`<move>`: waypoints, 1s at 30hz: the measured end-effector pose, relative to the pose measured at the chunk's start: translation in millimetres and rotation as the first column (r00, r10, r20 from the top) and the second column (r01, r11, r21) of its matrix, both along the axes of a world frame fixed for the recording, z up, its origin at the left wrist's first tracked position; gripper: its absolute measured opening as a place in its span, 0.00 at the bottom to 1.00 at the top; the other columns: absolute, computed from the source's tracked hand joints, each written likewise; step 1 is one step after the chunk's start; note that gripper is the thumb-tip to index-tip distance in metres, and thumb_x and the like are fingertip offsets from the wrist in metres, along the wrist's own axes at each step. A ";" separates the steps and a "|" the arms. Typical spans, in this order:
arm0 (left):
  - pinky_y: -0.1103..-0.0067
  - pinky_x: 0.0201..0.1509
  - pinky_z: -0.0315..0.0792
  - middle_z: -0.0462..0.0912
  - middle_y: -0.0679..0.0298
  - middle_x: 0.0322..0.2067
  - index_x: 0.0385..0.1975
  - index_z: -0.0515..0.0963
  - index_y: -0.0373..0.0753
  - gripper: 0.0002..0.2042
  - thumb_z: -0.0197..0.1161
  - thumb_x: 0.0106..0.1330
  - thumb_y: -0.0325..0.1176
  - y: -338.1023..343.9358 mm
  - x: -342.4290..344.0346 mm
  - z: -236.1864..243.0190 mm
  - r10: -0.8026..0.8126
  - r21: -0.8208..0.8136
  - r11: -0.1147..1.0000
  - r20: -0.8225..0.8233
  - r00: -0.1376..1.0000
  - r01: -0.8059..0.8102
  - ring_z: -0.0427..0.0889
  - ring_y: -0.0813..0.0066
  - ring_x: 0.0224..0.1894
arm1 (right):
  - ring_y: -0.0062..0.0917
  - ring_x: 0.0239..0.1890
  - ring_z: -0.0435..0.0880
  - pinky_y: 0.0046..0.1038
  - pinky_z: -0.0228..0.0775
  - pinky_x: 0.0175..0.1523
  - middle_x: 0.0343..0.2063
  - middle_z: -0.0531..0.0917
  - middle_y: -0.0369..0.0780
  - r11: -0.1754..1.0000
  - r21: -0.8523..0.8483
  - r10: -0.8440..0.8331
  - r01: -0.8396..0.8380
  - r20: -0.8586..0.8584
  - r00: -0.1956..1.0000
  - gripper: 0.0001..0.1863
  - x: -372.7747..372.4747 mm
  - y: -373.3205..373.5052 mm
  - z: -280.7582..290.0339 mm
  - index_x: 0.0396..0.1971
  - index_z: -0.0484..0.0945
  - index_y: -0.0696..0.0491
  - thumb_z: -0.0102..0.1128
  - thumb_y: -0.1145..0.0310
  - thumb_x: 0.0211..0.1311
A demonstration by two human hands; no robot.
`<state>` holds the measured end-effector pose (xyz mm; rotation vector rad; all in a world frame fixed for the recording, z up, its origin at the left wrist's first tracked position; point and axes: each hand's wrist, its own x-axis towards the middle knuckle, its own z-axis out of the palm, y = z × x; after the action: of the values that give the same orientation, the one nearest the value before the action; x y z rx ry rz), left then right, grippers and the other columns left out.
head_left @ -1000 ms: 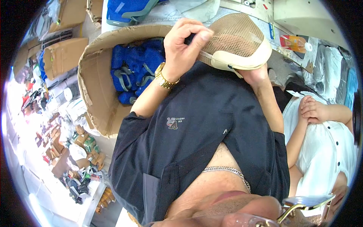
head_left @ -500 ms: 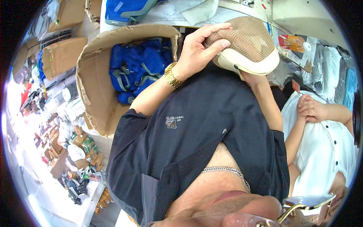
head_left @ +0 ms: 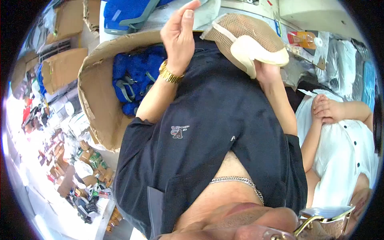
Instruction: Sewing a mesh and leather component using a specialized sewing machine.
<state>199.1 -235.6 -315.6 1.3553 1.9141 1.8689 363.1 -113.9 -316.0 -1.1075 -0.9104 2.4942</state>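
Observation:
A tan mesh cap (head_left: 250, 34) with a cream brim is held up beyond my chest, tilted, with its brim toward the right. My right hand (head_left: 267, 73) grips it from below, near the brim; part of that hand is behind the cap, and its fingertips are hidden. To the left of the cap, my left hand (head_left: 178, 42) is raised and apart from it. Its fingers are stretched out with nothing in them. A gold watch is on that wrist.
Below my left hand stands an open cardboard box (head_left: 100, 96) with blue caps (head_left: 136, 76) inside. Another blue cap (head_left: 128, 14) lies on the table beyond. An orange drink bottle (head_left: 304, 40) lies at the far right. Close on my right sits a person in white (head_left: 340, 140), hands clasped.
My left hand has let go of the cap and moved left. The cap has turned in my right hand, so its side and rear edge now show.

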 end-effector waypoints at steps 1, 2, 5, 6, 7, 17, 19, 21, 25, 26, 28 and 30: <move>0.80 0.43 0.72 0.80 0.62 0.29 0.41 0.79 0.37 0.11 0.67 0.57 0.28 6.0 5.6 -1.9 -0.020 -0.049 0.999 0.010 1.000 0.021 0.79 0.73 0.35 | 0.38 0.56 0.74 0.42 0.69 0.59 0.57 0.73 0.44 0.999 -0.032 -0.041 0.040 -0.024 0.999 0.26 5.4 6.4 -2.6 0.61 0.64 0.56 0.43 0.56 0.69; 0.80 0.43 0.72 0.80 0.62 0.30 0.40 0.80 0.36 0.11 0.68 0.57 0.28 13.6 11.8 -4.7 -0.034 -0.064 0.997 0.012 0.999 0.034 0.79 0.73 0.35 | 0.38 0.56 0.74 0.42 0.69 0.59 0.57 0.73 0.44 1.000 -0.004 -0.021 0.021 0.009 1.000 0.26 11.6 12.7 -5.6 0.61 0.64 0.56 0.43 0.56 0.69; 0.81 0.42 0.72 0.80 0.63 0.32 0.39 0.81 0.37 0.11 0.69 0.56 0.28 29.3 23.9 -10.5 -0.108 -0.101 0.988 0.085 0.990 0.116 0.79 0.74 0.34 | 0.37 0.56 0.75 0.42 0.69 0.59 0.56 0.73 0.44 0.999 0.012 -0.028 0.030 -0.092 0.995 0.26 27.1 28.2 -19.3 0.60 0.65 0.55 0.43 0.55 0.69; 0.83 0.44 0.71 0.80 0.63 0.35 0.43 0.80 0.36 0.13 0.67 0.58 0.27 30.0 25.5 -10.5 -0.134 -0.131 0.976 0.255 0.958 0.171 0.78 0.77 0.37 | 0.36 0.55 0.75 0.40 0.70 0.59 0.56 0.73 0.44 0.981 -0.193 -0.065 0.002 -0.321 0.945 0.25 30.5 31.7 -24.8 0.60 0.65 0.56 0.46 0.58 0.68; 0.84 0.46 0.71 0.80 0.64 0.38 0.47 0.78 0.35 0.14 0.65 0.61 0.26 31.0 26.0 -10.7 -0.108 -0.212 0.951 0.455 0.884 0.225 0.77 0.80 0.40 | 0.34 0.55 0.75 0.39 0.70 0.59 0.55 0.74 0.44 0.952 -0.302 -0.126 -0.058 -0.557 0.821 0.24 33.3 34.3 -30.2 0.59 0.65 0.56 0.49 0.61 0.67; 0.82 0.52 0.71 0.80 0.63 0.46 0.52 0.75 0.35 0.18 0.64 0.62 0.27 39.6 38.7 -10.2 -0.271 -0.085 0.939 0.419 0.867 0.334 0.77 0.80 0.47 | 0.32 0.56 0.73 0.32 0.65 0.61 0.54 0.75 0.40 0.164 0.916 0.204 -0.366 0.331 0.921 0.24 43.0 29.1 -57.3 0.55 0.72 0.53 0.63 0.69 0.57; 0.83 0.50 0.72 0.81 0.63 0.44 0.50 0.77 0.35 0.16 0.64 0.62 0.27 42.4 39.6 -8.4 -0.259 -0.073 0.945 0.427 0.866 0.318 0.77 0.81 0.46 | 0.31 0.56 0.73 0.32 0.65 0.61 0.54 0.75 0.40 0.423 0.862 0.254 -0.280 0.185 0.950 0.25 42.7 26.4 -59.9 0.56 0.71 0.52 0.62 0.69 0.58; 0.83 0.48 0.72 0.83 0.63 0.38 0.45 0.80 0.33 0.12 0.60 0.67 0.33 48.8 39.4 -6.6 -0.218 -0.143 0.943 0.415 0.883 0.300 0.79 0.81 0.41 | 0.31 0.56 0.73 0.33 0.65 0.61 0.54 0.74 0.39 0.691 0.698 0.259 -0.189 0.005 0.966 0.26 43.1 24.6 -60.4 0.57 0.69 0.51 0.61 0.69 0.58; 0.81 0.46 0.73 0.84 0.61 0.34 0.38 0.81 0.30 0.19 0.49 0.73 0.41 71.5 24.9 -3.4 -0.124 -0.101 0.943 0.779 0.615 0.318 0.81 0.77 0.35 | 0.30 0.56 0.74 0.32 0.67 0.61 0.55 0.73 0.41 0.996 0.092 0.040 0.008 -0.506 0.862 0.25 40.3 30.5 -49.3 0.59 0.66 0.55 0.57 0.74 0.61; 0.82 0.45 0.72 0.84 0.63 0.35 0.40 0.81 0.31 0.17 0.49 0.73 0.39 75.8 15.0 -1.5 -0.097 -0.076 0.966 0.779 0.620 0.246 0.79 0.80 0.37 | 0.31 0.55 0.74 0.34 0.68 0.61 0.55 0.74 0.42 0.996 -0.013 -0.086 0.089 -0.414 0.906 0.24 38.0 35.6 -43.6 0.58 0.66 0.55 0.57 0.72 0.61; 0.83 0.44 0.71 0.84 0.65 0.37 0.41 0.80 0.32 0.15 0.49 0.73 0.36 77.2 -3.3 4.4 -0.035 -0.019 0.998 0.584 0.811 0.057 0.78 0.82 0.39 | 0.32 0.55 0.75 0.35 0.69 0.60 0.54 0.74 0.42 0.988 0.042 -0.113 0.148 -0.454 0.884 0.24 23.8 41.9 -34.5 0.58 0.67 0.54 0.57 0.71 0.62; 0.80 0.45 0.72 0.84 0.64 0.40 0.39 0.81 0.34 0.09 0.56 0.69 0.31 67.7 -21.9 17.0 0.099 0.034 0.993 0.228 0.969 -0.109 0.79 0.77 0.41 | 0.32 0.54 0.75 0.36 0.71 0.58 0.53 0.75 0.41 0.985 0.037 -0.143 0.168 -0.358 0.923 0.22 2.8 43.7 -26.8 0.57 0.67 0.54 0.56 0.70 0.63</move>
<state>177.2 -167.9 -298.5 1.0185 1.8694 2.0289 365.9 -70.2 -342.8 -0.6475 -0.7621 2.4018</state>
